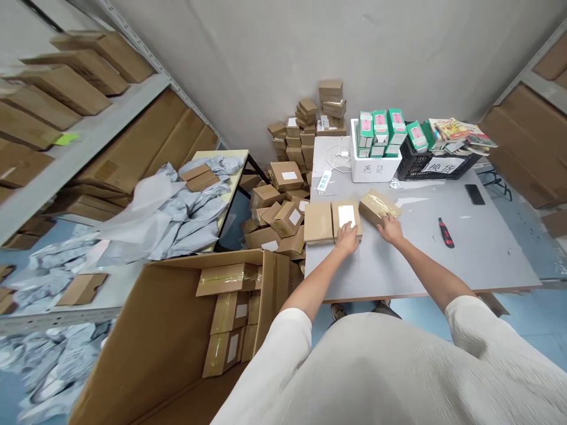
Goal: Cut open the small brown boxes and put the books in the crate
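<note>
Found taped carton (376, 203) on grey table (420, 262). Saw right hand (390, 229) half-curled over its 5 o'clock end; could not tell how firmly gripped. Saw labelled carton (346, 213) at its 9 o'clock, under spread left hand (346, 237); could not confirm any hold. Noted white bin (367, 168) at 12, cutter (446, 234) at 3 from right hand.
</note>
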A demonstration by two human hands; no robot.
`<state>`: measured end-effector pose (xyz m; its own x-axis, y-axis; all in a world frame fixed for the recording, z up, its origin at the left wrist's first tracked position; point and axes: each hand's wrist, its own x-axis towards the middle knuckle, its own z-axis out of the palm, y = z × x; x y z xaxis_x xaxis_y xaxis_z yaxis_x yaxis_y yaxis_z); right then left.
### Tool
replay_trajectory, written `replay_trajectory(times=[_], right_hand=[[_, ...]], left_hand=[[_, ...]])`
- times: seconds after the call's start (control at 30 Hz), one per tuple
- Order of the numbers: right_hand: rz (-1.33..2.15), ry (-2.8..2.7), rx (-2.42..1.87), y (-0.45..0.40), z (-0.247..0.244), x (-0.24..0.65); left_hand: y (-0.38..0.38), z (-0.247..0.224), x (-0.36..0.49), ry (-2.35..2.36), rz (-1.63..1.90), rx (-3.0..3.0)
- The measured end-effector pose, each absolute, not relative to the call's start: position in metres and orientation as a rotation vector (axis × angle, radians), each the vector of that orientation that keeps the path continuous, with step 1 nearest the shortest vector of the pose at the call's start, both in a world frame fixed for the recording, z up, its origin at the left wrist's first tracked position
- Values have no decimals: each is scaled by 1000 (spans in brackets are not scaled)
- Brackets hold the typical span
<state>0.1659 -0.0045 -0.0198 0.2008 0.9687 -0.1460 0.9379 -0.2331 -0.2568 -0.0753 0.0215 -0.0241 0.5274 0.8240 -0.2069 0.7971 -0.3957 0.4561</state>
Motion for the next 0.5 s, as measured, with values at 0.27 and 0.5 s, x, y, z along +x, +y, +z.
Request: replay_trajectory(times=[0.27,0.5], right_hand=[[496,-1767,-2413,24,-30,248],[869,-1815,-2171,53,-50,287]], left_hand=[[38,-30,31,1216,121,2294],[37,-43,88,1409,106,2101]])
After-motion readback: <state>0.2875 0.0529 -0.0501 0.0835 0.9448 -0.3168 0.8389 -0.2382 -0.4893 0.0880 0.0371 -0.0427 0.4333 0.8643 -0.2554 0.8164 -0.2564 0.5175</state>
